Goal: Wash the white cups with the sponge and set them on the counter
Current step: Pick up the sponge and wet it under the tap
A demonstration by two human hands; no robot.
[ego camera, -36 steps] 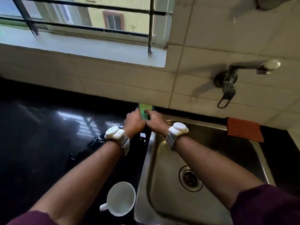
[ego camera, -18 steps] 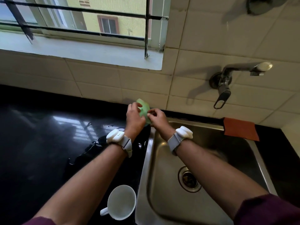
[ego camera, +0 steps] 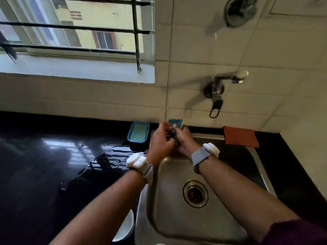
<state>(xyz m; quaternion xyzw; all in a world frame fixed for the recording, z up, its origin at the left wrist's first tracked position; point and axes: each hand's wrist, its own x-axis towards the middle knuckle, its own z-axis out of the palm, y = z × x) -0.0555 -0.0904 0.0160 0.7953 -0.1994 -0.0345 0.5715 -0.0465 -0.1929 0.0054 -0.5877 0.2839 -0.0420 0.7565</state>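
Observation:
Both my hands hold a green-and-yellow sponge [ego camera: 176, 125] upright over the back left corner of the steel sink [ego camera: 177, 218]. My left hand [ego camera: 160, 142] grips its left side with curled fingers, and my right hand [ego camera: 184, 140] clasps its right side. A white cup [ego camera: 126, 227] stands on the black counter [ego camera: 35, 165] just left of the sink's front, mostly hidden behind my left forearm.
A blue soap tray [ego camera: 138, 134] with a green bar sits on the counter by the wall, left of my hands. The tap [ego camera: 223, 85] juts from the tiled wall above the sink. An orange cloth [ego camera: 240, 137] lies at the sink's back right. Water pools on the counter.
My hands lifted the sponge off the soap tray and carried it right, over the sink's corner. The tray now shows. The camera tilted, so the cup sits lower in view.

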